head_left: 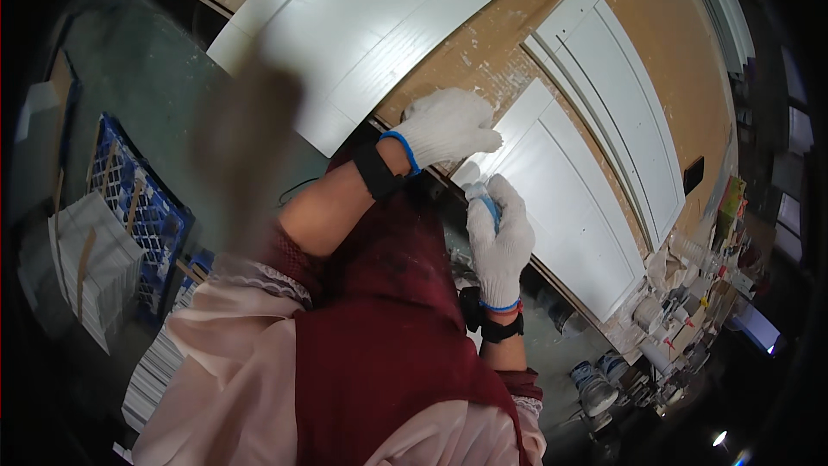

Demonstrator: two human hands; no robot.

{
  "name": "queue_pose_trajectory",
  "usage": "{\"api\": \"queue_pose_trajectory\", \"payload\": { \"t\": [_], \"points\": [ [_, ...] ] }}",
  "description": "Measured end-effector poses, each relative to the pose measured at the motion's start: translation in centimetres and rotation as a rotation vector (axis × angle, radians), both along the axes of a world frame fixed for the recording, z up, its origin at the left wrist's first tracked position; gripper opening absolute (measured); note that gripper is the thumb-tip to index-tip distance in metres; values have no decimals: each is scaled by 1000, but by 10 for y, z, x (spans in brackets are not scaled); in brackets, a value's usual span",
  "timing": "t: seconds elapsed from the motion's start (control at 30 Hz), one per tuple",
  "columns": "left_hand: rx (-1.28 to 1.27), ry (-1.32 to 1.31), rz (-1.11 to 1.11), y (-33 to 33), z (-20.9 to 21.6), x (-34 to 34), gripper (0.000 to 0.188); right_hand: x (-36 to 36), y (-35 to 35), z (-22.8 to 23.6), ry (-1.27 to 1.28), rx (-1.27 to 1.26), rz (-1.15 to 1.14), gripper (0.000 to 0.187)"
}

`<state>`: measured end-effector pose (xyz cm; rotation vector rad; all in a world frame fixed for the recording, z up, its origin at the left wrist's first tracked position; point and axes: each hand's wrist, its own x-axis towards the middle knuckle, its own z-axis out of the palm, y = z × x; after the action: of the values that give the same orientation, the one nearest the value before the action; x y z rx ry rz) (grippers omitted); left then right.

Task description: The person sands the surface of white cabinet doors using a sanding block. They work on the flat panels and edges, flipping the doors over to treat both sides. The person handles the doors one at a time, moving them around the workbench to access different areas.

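Note:
My left hand [450, 126], in a white knit glove with a blue cuff, is closed with its fingers curled beside the near corner of a white grooved panel [561, 198]. Whether anything is in those fingers is hidden. My right hand [502, 240], gloved the same way, grips a small light-blue and whitish thing [488, 207] at that panel's near edge; its kind does not show clearly. The panel lies flat on a brown worktable [517, 9]. Beyond it lies a second white panel [617, 103], with a narrow strip along its side.
A large white panel [371, 9] extends past the table's left edge. Bottles and small supplies [660, 319] crowd the right end. A dark flat object [693, 174] lies near the far edge. White panels [95, 259] and a blue lattice pallet [147, 216] stand on the left floor.

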<state>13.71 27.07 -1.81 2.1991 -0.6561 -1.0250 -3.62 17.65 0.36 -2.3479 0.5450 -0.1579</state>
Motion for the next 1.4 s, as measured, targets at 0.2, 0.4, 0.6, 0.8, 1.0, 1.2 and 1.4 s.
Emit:
{"api": "queue_pose_trajectory", "payload": {
  "t": [0.2, 0.4, 0.6, 0.8, 1.0, 1.2, 1.4],
  "points": [
    [-127, -76, -2, 4, -4, -2, 31, 8, 28, -10, -50, -235, 59, 35],
    [-154, -89, -40, 5, -5, 0, 32, 9, 36, -23, -28, -441, 73, 38],
    [-152, -110, -34, 4, -10, -3, 31, -6, 42, -22, 2, -341, 56, 38],
    [-207, -134, -38, 8, -8, -2, 31, 8, 40, -22, -58, -418, 6, 39],
    [-152, -124, -58, 7, -7, -1, 29, -17, 40, -16, 111, -307, 75, 32],
    [-131, -76, -85, 5, -10, 2, 29, -45, 24, -11, 148, -70, -30, 35],
    [-74, -29, -119, 3, -9, 4, 28, -48, 18, -9, 70, 100, -191, 34]
  ]
}}
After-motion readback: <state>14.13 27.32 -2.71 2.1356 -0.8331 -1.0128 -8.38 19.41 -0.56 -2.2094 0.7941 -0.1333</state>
